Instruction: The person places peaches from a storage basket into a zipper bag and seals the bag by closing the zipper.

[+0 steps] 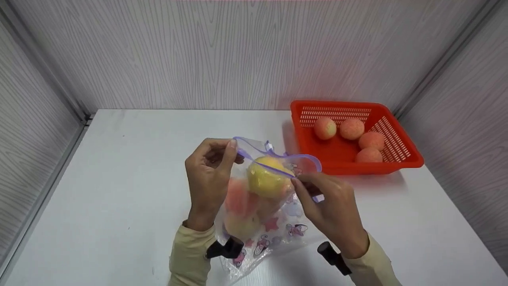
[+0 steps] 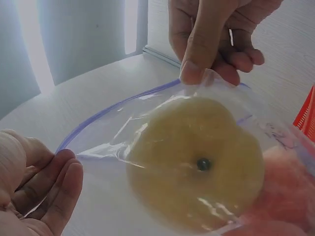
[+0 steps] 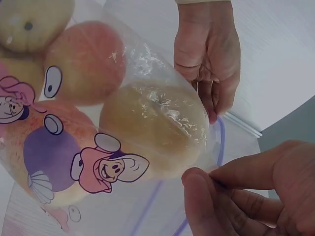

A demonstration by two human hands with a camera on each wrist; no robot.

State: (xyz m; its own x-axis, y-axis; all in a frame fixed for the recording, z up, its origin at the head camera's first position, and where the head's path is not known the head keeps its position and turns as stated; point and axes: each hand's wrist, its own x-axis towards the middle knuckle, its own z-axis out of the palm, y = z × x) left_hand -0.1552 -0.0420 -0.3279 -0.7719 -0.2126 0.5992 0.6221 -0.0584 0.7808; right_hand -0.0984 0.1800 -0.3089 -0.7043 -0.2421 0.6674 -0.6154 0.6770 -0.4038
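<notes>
A clear zip bag [image 1: 295, 238] with a purple zip strip and pink cartoon prints lies tilted in front of me, its mouth parted. Inside, a yellow round fruit [image 1: 266, 176] sits nearest the mouth, with a pinkish peach [image 1: 240, 196] and a pale yellow fruit [image 1: 240, 226] below it. My left hand [image 1: 208, 174] pinches the left end of the purple rim between thumb and fingers. On the front rim, further right, my right hand [image 1: 331, 198] pinches the strip. The right wrist view shows several fruits [image 3: 152, 128] through the printed plastic.
A red plastic basket [image 1: 357, 169] stands behind and to the right on the white table [image 1: 131, 178]. Several pink peaches [image 1: 352, 129] lie in it. Wood-patterned panels [image 1: 190, 55] rise at the back and on both sides.
</notes>
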